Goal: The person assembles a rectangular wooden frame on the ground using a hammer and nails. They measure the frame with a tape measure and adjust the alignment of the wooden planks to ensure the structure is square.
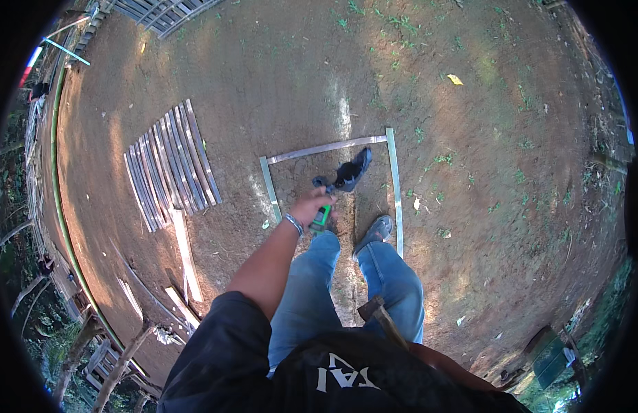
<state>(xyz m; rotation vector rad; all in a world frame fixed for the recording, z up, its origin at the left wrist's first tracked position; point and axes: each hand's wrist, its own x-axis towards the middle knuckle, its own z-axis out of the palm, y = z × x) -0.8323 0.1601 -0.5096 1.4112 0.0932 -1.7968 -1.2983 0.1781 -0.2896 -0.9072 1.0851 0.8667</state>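
My left hand reaches out over the ground, its fingers closed round a green-and-black hand tool whose exact kind I cannot make out. In front of it is my left shoe, stepping forward inside a three-sided frame of wooden strips. The frame has a far strip, a left strip and a longer right strip. Over my right thigh juts a hatchet-like tool with a wooden handle. That handle runs back to my right arm; my right hand's fingers are hidden by my shirt.
Several wooden strips lie side by side on the dirt to the left. Nearer are a pale board and a shorter offcut. A slatted panel lies far left. My right shoe stands beside the frame's right strip.
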